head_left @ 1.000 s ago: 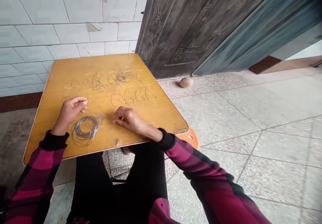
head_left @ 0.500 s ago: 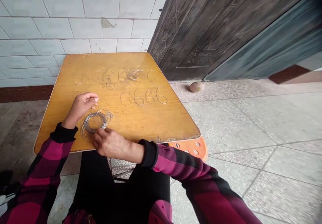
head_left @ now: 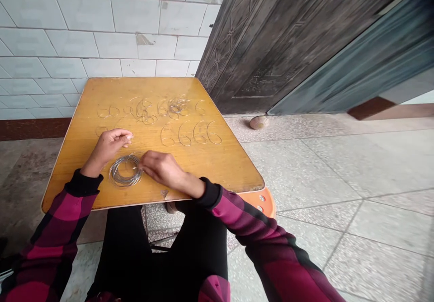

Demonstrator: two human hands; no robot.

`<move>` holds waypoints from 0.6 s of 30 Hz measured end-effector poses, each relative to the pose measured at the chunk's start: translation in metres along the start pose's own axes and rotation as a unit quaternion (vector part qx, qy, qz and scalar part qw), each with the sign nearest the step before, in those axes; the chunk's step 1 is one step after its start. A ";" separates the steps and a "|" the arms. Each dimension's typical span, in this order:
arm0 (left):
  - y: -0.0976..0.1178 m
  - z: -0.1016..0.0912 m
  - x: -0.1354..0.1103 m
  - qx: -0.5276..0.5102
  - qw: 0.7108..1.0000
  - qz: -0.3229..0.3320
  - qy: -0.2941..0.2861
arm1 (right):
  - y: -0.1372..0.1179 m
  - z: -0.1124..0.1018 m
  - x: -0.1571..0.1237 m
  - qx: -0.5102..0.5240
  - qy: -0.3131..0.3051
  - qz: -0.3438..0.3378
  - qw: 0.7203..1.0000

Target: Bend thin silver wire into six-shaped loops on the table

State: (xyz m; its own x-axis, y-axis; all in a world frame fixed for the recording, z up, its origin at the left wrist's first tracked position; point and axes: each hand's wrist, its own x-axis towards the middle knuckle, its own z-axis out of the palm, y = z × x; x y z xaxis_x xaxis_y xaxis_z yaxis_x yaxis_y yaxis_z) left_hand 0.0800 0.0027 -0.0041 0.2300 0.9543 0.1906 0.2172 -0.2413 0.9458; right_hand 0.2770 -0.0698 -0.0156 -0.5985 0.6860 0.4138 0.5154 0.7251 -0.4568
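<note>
A coil of thin silvery wire (head_left: 117,179) lies flat near the front left of the yellow wooden table (head_left: 203,171). My left hand (head_left: 110,147) is above and left of the coil, thumb and fingers pinched together. Whatever sits in that pinch is too small to make out. At the coil's right edge, my right hand (head_left: 164,168) has its fingers closed on a strand of wire; the fingertips are partly blurred. Farther back, several pieces of wire bent like a figure six (head_left: 213,133) form a row. A tangled heap of bent wires (head_left: 176,106) lies behind them.
White wall tiles (head_left: 88,12) rise behind the table. A dark carved wooden door (head_left: 257,44) stands to the right, with a roundish stone (head_left: 259,122) on the floor before it. An orange stool (head_left: 266,200) shows under the table's right front corner.
My right hand has moved up and to the right, from the coil's lower edge to its right side. My left hand keeps its pinch in nearly the same place. The view shifted slightly.
</note>
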 end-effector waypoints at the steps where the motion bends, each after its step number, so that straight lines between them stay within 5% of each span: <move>1: 0.002 0.000 -0.001 -0.014 1.000 0.002 0.001 | 0.007 -0.003 0.003 0.053 0.024 0.026 0.998; 7: 0.001 0.000 -0.002 -0.076 0.997 0.013 -0.024 | 0.044 -0.010 0.021 0.283 0.086 0.185 0.937; 18: -0.011 0.008 0.000 -0.037 0.999 0.000 0.022 | 0.065 -0.015 0.033 0.458 0.140 0.258 0.839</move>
State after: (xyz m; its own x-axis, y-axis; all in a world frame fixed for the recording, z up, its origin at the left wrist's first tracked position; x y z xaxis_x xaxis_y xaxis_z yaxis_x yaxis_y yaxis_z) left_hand 0.0856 0.0038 -0.0163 0.1875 0.9614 0.2015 0.1451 -0.2300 0.9623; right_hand 0.3001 0.0013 -0.0197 -0.2082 0.9743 0.0856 -0.1029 0.0652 -0.9926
